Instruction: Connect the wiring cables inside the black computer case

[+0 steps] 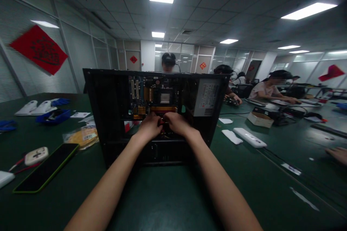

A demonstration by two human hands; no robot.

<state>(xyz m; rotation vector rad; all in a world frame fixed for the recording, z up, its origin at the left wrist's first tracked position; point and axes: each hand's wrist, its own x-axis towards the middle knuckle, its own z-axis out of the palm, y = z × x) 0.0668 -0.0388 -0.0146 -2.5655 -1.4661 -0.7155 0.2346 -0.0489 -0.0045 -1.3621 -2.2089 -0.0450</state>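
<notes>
An opened black computer case (116, 140) stands in front of me on the green table, its side facing me. Inside it sits a motherboard (154, 88) with a bare square processor area (165, 97) and an orange memory slot strip (164, 109). A power supply (207, 97) fills the right end of the case. Both of my hands reach inside, close together below the memory strip. My left hand (150, 124) has its fingers curled together. My right hand (176, 122) is closed beside it. Something small and reddish shows between them, too small to name.
On the left lie a phone (47, 168), a white controller-like gadget (36, 156), a yellowish bag (82, 137) and a blue tray (52, 116). To the right are a white power strip (249, 138) and a small box (260, 119). Other people (273, 88) sit around the table.
</notes>
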